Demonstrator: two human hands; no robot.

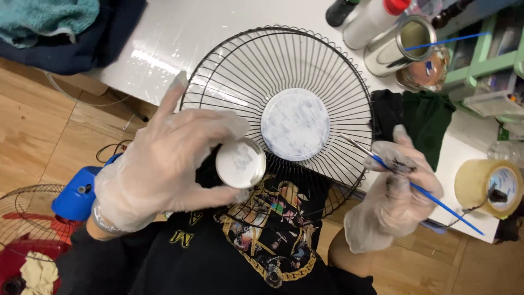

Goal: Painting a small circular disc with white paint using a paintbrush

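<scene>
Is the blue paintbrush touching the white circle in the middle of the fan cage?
No, the blue paintbrush, held in the right hand, has its tip over the wires, short of the white circle.

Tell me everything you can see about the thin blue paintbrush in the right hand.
The thin blue paintbrush has a long, slender blue handle, a short silvery ferrule and a fine pale tip. It lies slanted, the tip up and left over the rim of the black wire fan guard, the handle end down and right over the white table. The right hand, in a paint-smudged clear glove, pinches it near the ferrule.
</scene>
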